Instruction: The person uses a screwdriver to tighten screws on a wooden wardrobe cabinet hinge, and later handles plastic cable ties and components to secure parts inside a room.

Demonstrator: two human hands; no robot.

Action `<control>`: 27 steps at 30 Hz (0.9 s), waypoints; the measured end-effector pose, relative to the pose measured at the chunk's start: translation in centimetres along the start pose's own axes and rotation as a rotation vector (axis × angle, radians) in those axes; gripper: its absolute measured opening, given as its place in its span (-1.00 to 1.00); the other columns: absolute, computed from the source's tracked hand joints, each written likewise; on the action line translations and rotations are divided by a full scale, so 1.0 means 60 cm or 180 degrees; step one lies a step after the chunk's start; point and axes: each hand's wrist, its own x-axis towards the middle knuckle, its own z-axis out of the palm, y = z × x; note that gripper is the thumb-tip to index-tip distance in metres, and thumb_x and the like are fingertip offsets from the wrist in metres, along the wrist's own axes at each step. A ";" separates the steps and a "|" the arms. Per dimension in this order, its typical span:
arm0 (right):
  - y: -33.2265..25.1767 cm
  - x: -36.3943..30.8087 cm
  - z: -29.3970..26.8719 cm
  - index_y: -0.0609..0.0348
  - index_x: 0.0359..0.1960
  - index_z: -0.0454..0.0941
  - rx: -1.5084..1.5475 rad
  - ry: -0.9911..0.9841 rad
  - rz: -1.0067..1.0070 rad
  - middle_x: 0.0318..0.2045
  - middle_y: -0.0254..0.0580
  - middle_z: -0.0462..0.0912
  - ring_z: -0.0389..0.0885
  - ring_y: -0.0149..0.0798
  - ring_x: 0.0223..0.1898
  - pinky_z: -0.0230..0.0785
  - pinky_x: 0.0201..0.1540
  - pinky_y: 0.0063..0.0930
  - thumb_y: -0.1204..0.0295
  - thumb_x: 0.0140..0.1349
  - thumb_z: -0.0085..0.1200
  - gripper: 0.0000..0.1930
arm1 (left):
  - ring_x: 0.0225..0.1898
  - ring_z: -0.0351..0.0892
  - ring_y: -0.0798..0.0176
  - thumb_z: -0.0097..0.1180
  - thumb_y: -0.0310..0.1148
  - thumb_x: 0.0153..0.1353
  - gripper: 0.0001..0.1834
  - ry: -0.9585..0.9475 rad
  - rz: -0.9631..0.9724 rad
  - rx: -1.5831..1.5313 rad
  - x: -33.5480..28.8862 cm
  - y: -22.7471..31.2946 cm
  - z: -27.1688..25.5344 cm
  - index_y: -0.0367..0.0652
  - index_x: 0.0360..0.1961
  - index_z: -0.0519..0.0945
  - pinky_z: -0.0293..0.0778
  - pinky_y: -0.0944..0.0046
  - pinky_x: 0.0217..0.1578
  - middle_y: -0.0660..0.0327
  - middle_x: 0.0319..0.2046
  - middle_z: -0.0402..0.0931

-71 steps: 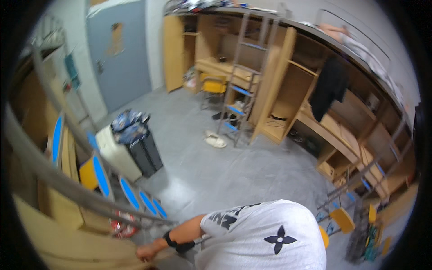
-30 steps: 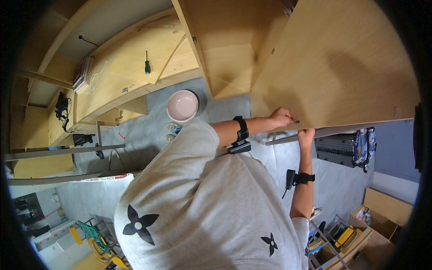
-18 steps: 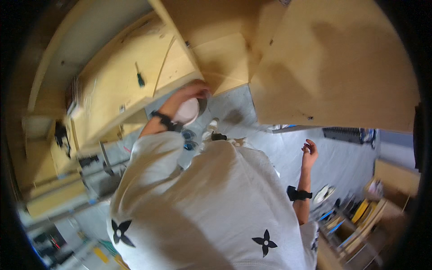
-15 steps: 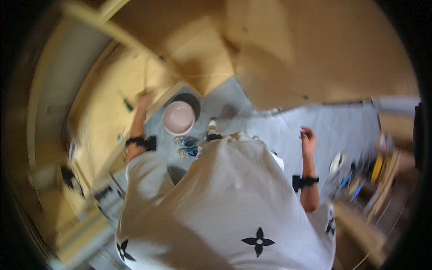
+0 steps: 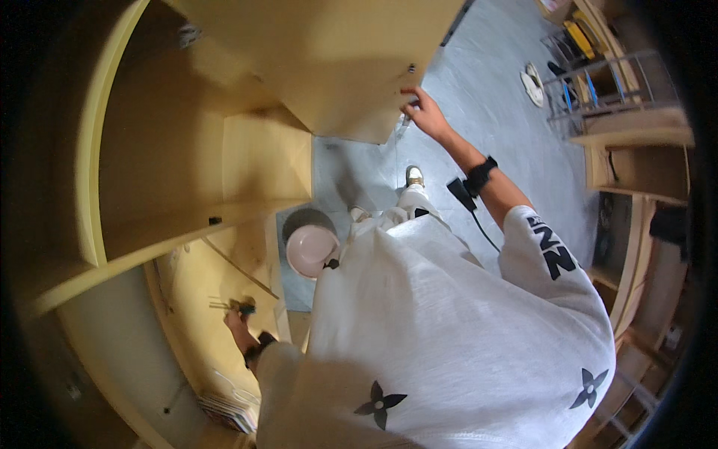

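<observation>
Head view: green-handled screwdriver (image 5: 248, 307) on or just above the desk (image 5: 196, 340) at left; left hand (image 5: 238, 320) at its handle, fingers bent, blur hides whether they grip. Pink basin (image 5: 313, 251) on the floor (image 5: 493, 165) beside the desk. Then open wardrobe door (image 5: 329, 52), metal fitting (image 5: 411, 68) near its edge; right hand (image 5: 425, 116) part-open, nothing visible in it, index finger by that edge, contact unclear. Advice: wrap the handle fully, shaft clear; light right-hand touch on the door.

Pink basin (image 5: 313, 251) sits on grey flr (image 5: 490, 135), white shoes (image 5: 531, 88) nr ladder (image 5: 591, 88) w/ blue steps (image 5: 617, 80).
</observation>
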 end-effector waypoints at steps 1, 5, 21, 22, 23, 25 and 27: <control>0.003 0.015 -0.012 0.32 -0.29 0.51 0.0191 0.0270 -0.0062 -0.51 -0.17 0.59 0.56 -0.33 -0.47 0.42 -0.44 -0.48 0.41 0.10 -0.01 -0.78 | -0.53 0.48 0.22 0.04 -0.34 0.13 -0.71 -0.0545 0.0017 -0.0062 -0.011 0.021 -0.010 -0.24 -0.15 0.41 0.46 0.27 -0.57 0.12 -0.41 0.47; -0.014 0.075 -0.032 0.35 -0.28 0.53 -0.0257 -0.0048 0.0387 -0.42 -0.20 0.62 0.58 -0.37 -0.44 0.42 -0.42 -0.54 0.16 0.19 -0.01 -0.61 | -0.54 0.50 0.30 -0.01 -0.53 0.14 -0.75 -0.1676 -0.0389 0.0044 -0.104 0.032 -0.051 -0.17 -0.12 0.43 0.47 0.35 -0.54 0.24 -0.43 0.51; -0.096 0.254 -0.079 0.27 -0.26 0.55 -0.1427 0.0603 -0.0569 -0.28 0.11 0.58 0.53 0.09 -0.16 0.35 -0.08 -0.19 0.32 -0.06 -0.01 -0.65 | -0.42 0.52 0.23 -0.08 -0.58 0.07 -0.70 -0.3751 0.0511 0.2780 -0.317 0.195 0.206 -0.24 -0.11 0.42 0.50 0.27 -0.32 0.15 -0.38 0.50; -0.104 0.256 -0.083 0.31 -0.34 0.56 -0.1552 0.0562 -0.0661 -0.41 0.09 0.61 0.60 0.02 -0.31 0.41 -0.22 -0.23 0.35 -0.11 -0.02 -0.68 | -0.42 0.52 0.23 -0.08 -0.58 0.07 -0.70 -0.3900 0.0560 0.2753 -0.322 0.208 0.232 -0.24 -0.11 0.42 0.50 0.27 -0.32 0.15 -0.39 0.49; -0.101 0.262 -0.092 0.31 -0.34 0.56 -0.1567 0.0604 -0.0655 -0.41 0.09 0.61 0.60 0.02 -0.31 0.41 -0.22 -0.23 0.35 -0.11 -0.02 -0.68 | -0.42 0.51 0.23 -0.09 -0.58 0.07 -0.70 -0.4073 0.0615 0.2751 -0.328 0.225 0.263 -0.24 -0.11 0.41 0.50 0.27 -0.32 0.15 -0.39 0.49; -0.095 0.274 -0.109 0.37 -0.22 0.49 -0.1410 -0.0057 -0.0228 -0.41 -0.12 0.60 0.57 -0.28 -0.48 0.45 -0.39 -0.45 0.35 -0.04 0.01 -0.64 | -0.42 0.49 0.24 -0.10 -0.57 0.05 -0.69 -0.4449 0.0602 0.2514 -0.346 0.264 0.327 -0.26 -0.12 0.41 0.48 0.26 -0.30 0.16 -0.41 0.47; -0.105 0.259 -0.087 0.37 -0.19 0.46 -0.1264 -0.0071 -0.0150 -0.37 -0.12 0.58 0.57 -0.30 -0.43 0.46 -0.38 -0.45 0.36 -0.04 0.02 -0.62 | -0.42 0.48 0.25 -0.09 -0.54 0.05 -0.69 -0.4877 0.0647 0.2195 -0.378 0.304 0.386 -0.29 -0.13 0.40 0.46 0.26 -0.29 0.19 -0.45 0.44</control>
